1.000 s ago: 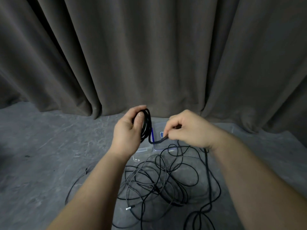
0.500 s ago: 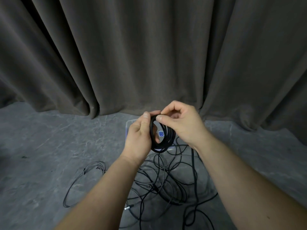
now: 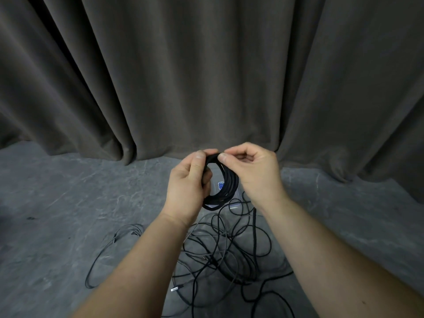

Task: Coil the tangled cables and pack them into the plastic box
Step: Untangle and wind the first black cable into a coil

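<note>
I see both hands raised over the floor (image 3: pixel 68 214) — the left hand (image 3: pixel 187 191) grips the black coil (image 3: pixel 226 184), the right hand (image 3: pixel 254 175) pinches its top. The tangled cables (image 3: pixel 229 249) lie below; the plastic box (image 3: pixel 236 204) is mostly hidden behind.

Black coil (image 3: pixel 226 188), grey-brown curtain (image 3: pixel 206 76), mottled grey floor (image 3: pixel 68 203)

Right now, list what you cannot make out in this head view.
- Plastic box: mostly hidden behind both hands and the black coil; contents unknown.
- Blue label on it: too small to read.
- Tangled cables: ends cut off by the bottom edge.
- Left hand fingers: hidden behind the coil.
</note>
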Available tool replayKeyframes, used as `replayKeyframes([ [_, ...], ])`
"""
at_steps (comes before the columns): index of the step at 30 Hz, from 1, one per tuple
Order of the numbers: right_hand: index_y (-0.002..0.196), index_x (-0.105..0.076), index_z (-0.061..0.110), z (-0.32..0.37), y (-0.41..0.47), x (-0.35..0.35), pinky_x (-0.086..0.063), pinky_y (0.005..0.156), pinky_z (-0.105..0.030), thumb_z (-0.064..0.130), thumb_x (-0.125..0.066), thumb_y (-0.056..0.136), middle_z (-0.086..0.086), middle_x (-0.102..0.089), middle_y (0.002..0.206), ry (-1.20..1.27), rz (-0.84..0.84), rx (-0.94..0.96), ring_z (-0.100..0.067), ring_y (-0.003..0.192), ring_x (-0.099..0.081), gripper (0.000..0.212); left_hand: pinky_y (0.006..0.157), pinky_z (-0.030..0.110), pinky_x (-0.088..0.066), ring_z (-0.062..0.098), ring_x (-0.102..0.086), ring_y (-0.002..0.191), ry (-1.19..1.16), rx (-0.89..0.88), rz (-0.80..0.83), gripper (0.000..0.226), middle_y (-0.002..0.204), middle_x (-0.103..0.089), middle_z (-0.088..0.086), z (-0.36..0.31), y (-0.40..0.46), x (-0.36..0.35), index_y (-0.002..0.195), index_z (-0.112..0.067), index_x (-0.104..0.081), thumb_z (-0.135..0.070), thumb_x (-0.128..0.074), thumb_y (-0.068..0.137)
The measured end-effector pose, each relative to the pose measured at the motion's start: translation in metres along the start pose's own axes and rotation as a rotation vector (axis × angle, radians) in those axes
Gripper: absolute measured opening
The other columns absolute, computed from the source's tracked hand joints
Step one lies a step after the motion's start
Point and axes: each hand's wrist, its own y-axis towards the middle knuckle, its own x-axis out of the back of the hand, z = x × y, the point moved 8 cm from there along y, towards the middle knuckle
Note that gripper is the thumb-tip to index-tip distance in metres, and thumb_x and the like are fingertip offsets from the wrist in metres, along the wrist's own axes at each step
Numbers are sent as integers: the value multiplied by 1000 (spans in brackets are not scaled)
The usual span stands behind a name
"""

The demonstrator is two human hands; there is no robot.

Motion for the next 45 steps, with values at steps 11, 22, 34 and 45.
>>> replayKeyframes([
  [11, 80, -73, 24, -13, 0, 0, -55, 78, -27, 10, -71, 84, -2, -74, 85, 8, 29, -26, -13, 82, -70, 15, 64, 18, -44, -1, -57, 60, 207, -118, 26, 11, 71, -65, -15, -9, -5, -3, 101, -15, -65, -10, -64, 91],
  [22, 69, -65, 21, -30, -6, -11, -51, 68, -37, 49, -29, 101, 2, -65, 61, -114, 61, -226, -21, 60, -62, 55, 60, 17, -40, 1, -50, 52, 123, -131, 9, 16, 61, -57, -16, -9, -6, -11, 105, -20, -63, -21, -64, 89],
  [34, 67, -55, 30, -25, 4, -1, -39, 56, -30, 55, -36, 95, 7, -50, 54, -115, -41, -31, -13, 53, -48, 42, 59, 19, -48, 10, -53, 56, 9, -38, 94, 26, 63, -61, -6, -10, -9, -22, 114, -18, -61, -7, -61, 91],
  [45, 71, -62, 26, -29, 2, -19, -44, 56, -33, 52, -39, 97, 4, -57, 52, -52, 99, -116, -13, 49, -55, 44, 48, 22, -36, 9, -38, 44, -9, -71, 133, 20, 50, -45, -10, -18, -11, -20, 103, -25, -65, -24, -52, 88],
])
